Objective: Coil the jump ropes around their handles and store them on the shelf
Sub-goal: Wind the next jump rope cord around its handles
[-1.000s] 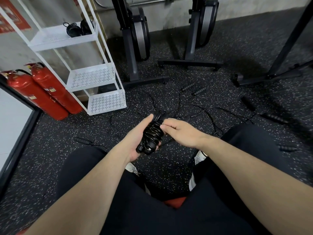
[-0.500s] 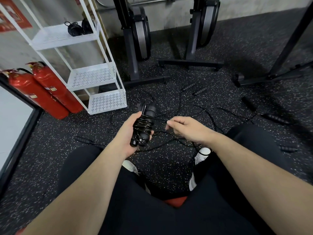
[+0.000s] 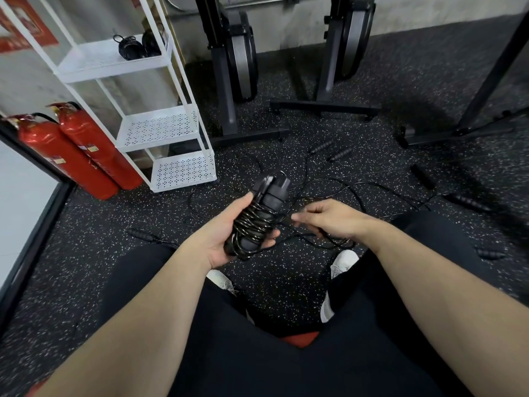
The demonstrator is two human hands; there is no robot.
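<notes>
We grip the half-wound handles point(image 3: 259, 216) in our left hand point(image 3: 229, 233) above the floor while our right hand point(image 3: 329, 217) pinches the trailing rope point(image 3: 303, 232), which we judge may snag on the loose ropes point(image 3: 355, 190) below.

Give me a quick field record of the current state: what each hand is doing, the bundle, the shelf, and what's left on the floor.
left hand: grips the black jump-rope bundle, cord coiled round paired handles
right hand: pinches the loose black cord end beside the bundle
white perforated metal shelf: top tier holds two black coiled ropes; lower two tiers show nothing
speckled black rubber floor: several uncoiled black ropes with foam handles
red fire extinguishers: two, left of shelf
</notes>
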